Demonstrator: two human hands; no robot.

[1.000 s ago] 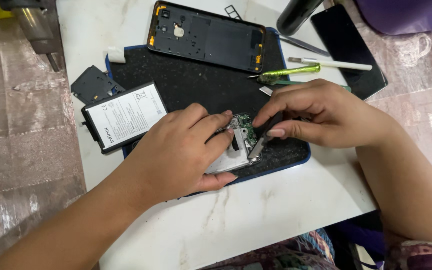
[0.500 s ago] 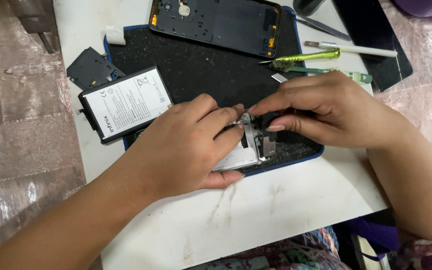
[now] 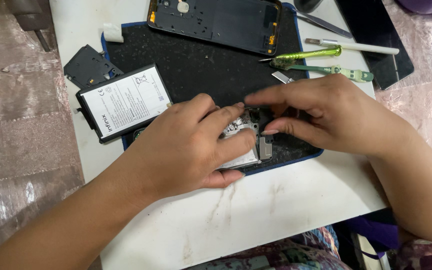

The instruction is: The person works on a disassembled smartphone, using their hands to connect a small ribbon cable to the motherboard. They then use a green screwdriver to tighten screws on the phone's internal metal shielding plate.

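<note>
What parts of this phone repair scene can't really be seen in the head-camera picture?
- Opened phone: mostly covered by the left hand.
- What the right hand fingertips pinch: too small and partly blurred to tell.
- Back cover: its top is cut off by the upper edge.
- Dark glass panel: cut off at the top.
- Right hand's grip: cannot tell.

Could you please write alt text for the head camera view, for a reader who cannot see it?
The left hand presses a silvery phone part onto a black work mat, while the right hand picks at its top edge. A white-labelled battery, a dark phone frame and a green screwdriver lie around them on the white table.
</note>
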